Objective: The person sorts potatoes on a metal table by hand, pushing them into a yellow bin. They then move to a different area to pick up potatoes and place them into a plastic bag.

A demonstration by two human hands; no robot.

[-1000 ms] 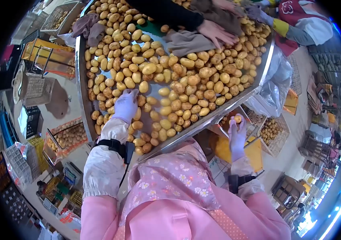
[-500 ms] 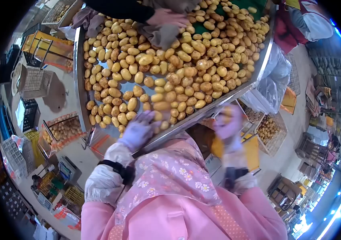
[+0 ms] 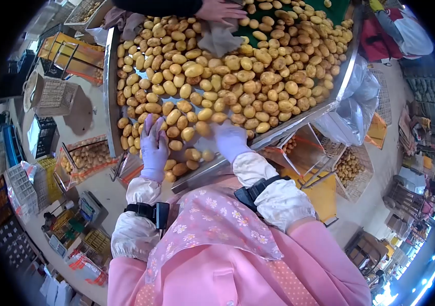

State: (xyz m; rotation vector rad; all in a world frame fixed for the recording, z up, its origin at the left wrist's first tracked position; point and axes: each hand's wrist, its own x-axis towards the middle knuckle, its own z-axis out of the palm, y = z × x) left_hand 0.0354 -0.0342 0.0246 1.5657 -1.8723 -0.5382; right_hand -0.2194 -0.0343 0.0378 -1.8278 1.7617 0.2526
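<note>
My left hand (image 3: 154, 148) and right hand (image 3: 231, 140) lie flat and wide on potatoes (image 3: 187, 133) near the desk (image 3: 111, 92) edge, holding none.

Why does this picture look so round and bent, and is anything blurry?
Head view: a fisheye lens bows the metal sorting table and leaves black corners; the potatoes look sharp, the gloved right hand slightly smeared, and there is bright glare at lower right.

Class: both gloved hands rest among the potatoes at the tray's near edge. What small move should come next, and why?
Probably the right hand closes on one potato at its fingertips: both gloved hands lie flat on the heap, neither visibly holding anything, the left hand likewise.
</note>
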